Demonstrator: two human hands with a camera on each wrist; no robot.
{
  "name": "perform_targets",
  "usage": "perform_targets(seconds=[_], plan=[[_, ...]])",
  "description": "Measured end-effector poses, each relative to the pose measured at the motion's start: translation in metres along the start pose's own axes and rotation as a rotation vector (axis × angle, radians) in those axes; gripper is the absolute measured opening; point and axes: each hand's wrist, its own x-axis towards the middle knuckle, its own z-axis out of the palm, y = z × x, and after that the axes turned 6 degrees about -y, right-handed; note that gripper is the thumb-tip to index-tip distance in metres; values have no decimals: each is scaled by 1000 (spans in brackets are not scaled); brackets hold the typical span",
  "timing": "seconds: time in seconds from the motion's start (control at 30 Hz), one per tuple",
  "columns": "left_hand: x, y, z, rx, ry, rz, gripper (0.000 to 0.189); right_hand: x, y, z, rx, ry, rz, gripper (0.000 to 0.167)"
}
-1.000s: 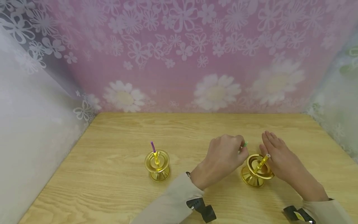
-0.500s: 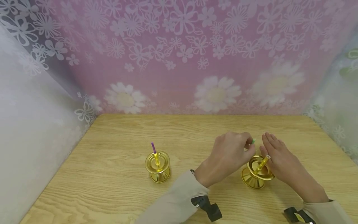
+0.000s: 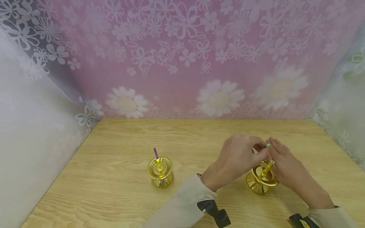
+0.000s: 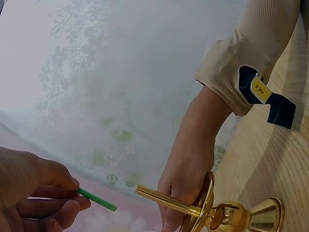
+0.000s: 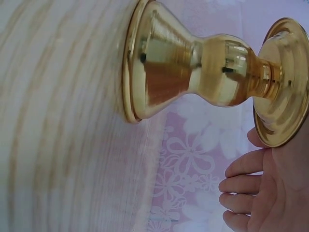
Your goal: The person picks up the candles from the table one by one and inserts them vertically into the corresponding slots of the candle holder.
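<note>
My left hand (image 3: 240,155) pinches a thin green stick (image 4: 99,199) between thumb and fingers. In the head view only its tip shows, close to my right fingers. The stick is apart from the upright gold tube (image 4: 161,197) of the right-hand gold candle holder (image 3: 257,186). My right hand (image 3: 288,166) lies with straight fingers alongside that holder's dish (image 5: 285,118); whether it touches the rim I cannot tell. To the left stands a matching gold candle holder (image 3: 163,181). A purple stick (image 3: 155,153) stands slightly tilted in its tube.
Both holders stand on a wood-grain table (image 3: 114,196). A pink flowered backdrop (image 3: 171,69) rises behind the table. White patterned sheets hang at the left (image 3: 31,126) and right sides.
My left hand has moved right with the green stick, up to my right fingers and over the holder's far edge. My right hand has stayed beside the dish. Both holders stand as before.
</note>
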Motion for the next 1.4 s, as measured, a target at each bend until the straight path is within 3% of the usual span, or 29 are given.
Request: perform_targets(seconds=[0.27,0.5,0.73,0.97,1.4], plan=[[3,4,1,-44,-11,31,18,-3,1,1,-4,6,0,63],[2,2,4,-88,-23,8,17,-3,-1,0,-10,0,6,62],[5,3,7,-66,-15,15,17,-3,-1,0,-2,-9,16,60],[7,7,9,-33,-11,14,15,-4,0,2,-17,44,-20,61],[9,7,13,-85,-10,39,19,-3,3,5,-52,108,-85,54]])
